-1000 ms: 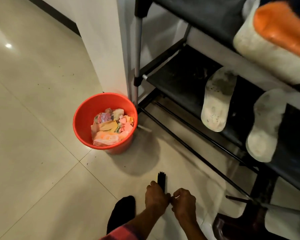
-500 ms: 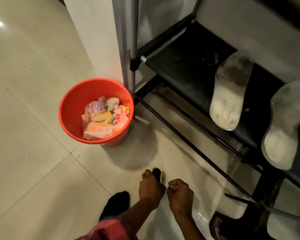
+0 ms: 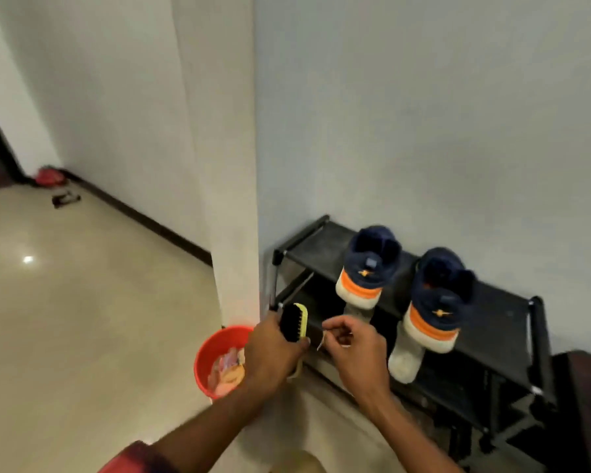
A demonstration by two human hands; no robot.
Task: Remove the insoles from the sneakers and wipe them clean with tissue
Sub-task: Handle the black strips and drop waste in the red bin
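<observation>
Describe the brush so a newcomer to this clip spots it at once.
Find the black shoe rack against the wall. Before its left end, near the red bucket, the left hand grips the brush. Black bristles on a pale yellow back set it apart; the right hand beside it pinches only a thin white strand.

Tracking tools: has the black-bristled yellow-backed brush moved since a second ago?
Yes. The brush rose from floor level to above the rim of the red plastic bucket, in the left hand.

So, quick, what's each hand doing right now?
Left hand: grips the brush.
Right hand: pinches a small pale strand, unclear what.
</observation>
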